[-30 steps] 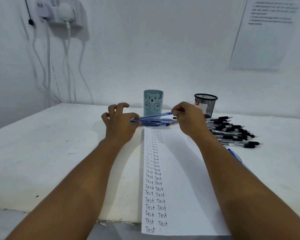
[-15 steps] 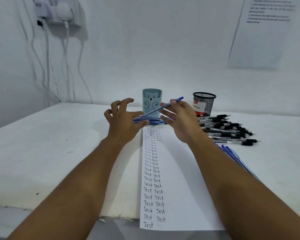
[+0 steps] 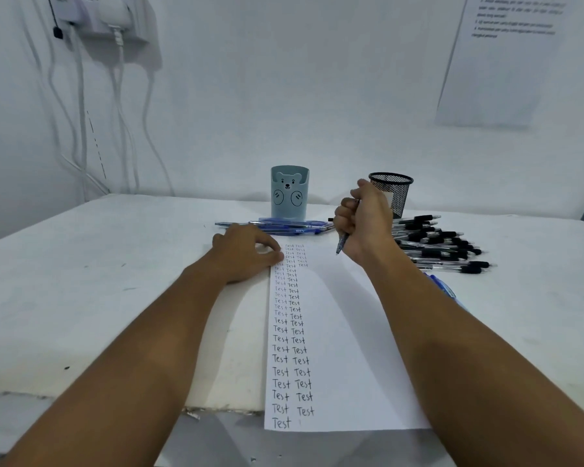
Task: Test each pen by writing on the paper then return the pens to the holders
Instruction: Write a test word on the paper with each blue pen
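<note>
We rest our left hand with loosely bent fingers on the white bench, its fingertips touching the left edge of the long white paper sheet lined with "Test" words. Beyond that sheet's far end lie loose blue pens, before the pale blue bear-faced holder. Above the sheet's right part, our right hand grips one blue pen, tip down. Right of the sheet lie black-gripped clear pens, near the black mesh holder.
</note>
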Motion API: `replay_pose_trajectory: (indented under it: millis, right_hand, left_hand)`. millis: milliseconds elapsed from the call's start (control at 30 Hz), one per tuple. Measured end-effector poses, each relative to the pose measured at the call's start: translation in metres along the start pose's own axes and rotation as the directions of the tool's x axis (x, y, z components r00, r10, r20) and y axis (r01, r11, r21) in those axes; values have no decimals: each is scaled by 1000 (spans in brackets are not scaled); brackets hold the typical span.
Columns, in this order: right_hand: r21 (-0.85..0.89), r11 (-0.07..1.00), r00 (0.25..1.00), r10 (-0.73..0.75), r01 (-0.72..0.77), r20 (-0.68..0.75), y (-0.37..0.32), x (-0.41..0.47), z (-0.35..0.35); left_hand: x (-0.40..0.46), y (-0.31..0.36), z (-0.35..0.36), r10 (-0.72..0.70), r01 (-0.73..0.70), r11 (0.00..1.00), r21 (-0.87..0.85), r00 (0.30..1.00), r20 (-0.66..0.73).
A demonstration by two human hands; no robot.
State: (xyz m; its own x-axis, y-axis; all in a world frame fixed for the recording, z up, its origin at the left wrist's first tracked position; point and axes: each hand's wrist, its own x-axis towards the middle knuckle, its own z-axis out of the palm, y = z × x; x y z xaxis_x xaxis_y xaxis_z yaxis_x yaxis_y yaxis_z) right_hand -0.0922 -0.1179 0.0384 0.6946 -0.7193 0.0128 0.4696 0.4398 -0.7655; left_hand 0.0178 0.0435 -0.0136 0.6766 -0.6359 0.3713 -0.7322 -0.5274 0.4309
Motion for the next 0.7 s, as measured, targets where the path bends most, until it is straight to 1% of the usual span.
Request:
replay_pose_trajectory:
  millis: [133,200,267,300,333,367,400,433,467,500,600,633,700]
  right_hand:
    - [-130,990,999,-53,54,13,2,-1,-3]
    - [-104,993,999,-51,52,12,4,1,-4]
    - [-28,1000,999,0,1,50,4,2,-5]
    - [-33,999,997,20,-18,73,4,3,-6]
    - [-97,995,995,34,-25,95,4,4,-6]
    - [-234,972,994,36,-12,98,4,4,-6]
    - [-411,912,995,23,19,97,5,4,-7]
    - [-560,826,994,-5,65,107,6,3,-8]
    - [-641,761,992,-20,96,125,8,1,-10]
    - [-671,733,990,-20,110,141,10,0,-12]
    - [-701,703,986,-5,120,165,15,-5,-16]
    - [-690,717,987,19,99,162,16,-8,-17]
    - [-624,779,982,64,62,178,20,-13,-19]
  left_hand:
    - [1,-4,1,-5,5,1000,-5,1000,20]
    - [0,-4,1,5,-5,1000,3,1000,18]
    - [-1,-4,1,4,-4,1000,4,1000,18]
    - [-1,-5,2,6,-6,1000,1,1000,20]
    - [-1,-6,2,11,-11,1000,-4,1000,20]
    - [-1,-7,2,17,-17,1000,-7,1000,21]
    - [-1,-8,1,24,-24,1000,-8,999,23]
    - [0,-8,1,29,-29,1000,-9,999,26]
    - [0,-8,2,31,-30,999,-11,999,27]
    - [0,-8,2,29,-29,999,-17,999,26]
    - [0,-6,2,31,-30,998,-54,999,14]
    - [0,-6,2,40,-39,998,-58,999,16]
    - [0,-6,2,51,-50,997,-57,999,19]
